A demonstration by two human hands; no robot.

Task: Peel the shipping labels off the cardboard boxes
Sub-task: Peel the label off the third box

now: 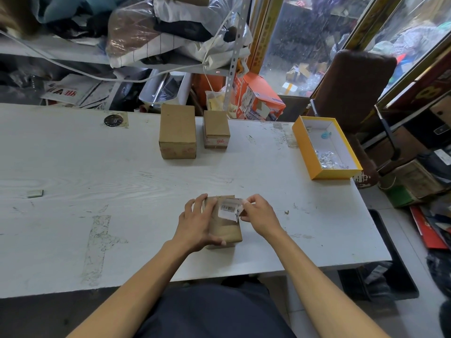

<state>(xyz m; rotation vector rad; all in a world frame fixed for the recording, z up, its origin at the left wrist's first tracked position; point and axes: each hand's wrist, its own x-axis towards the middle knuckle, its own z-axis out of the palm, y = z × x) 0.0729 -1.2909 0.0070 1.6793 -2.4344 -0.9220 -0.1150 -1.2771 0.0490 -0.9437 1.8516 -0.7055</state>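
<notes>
**Shipping label lifted from the near cardboard box**

Shipping label (229, 210) is pinched at its right edge by the right hand (258, 217). The left hand (195, 224) grips the near cardboard box (225, 230), steadying it on the white table (122, 179). A slow, low pull should avoid tearing. Two more boxes (177, 132) stand at the far side; a yellow tray (305, 152) lies far right.

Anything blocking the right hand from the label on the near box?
Nothing visible. The right hand already pinches the shipping label at its right edge, while the left hand holds the near cardboard box.
</notes>
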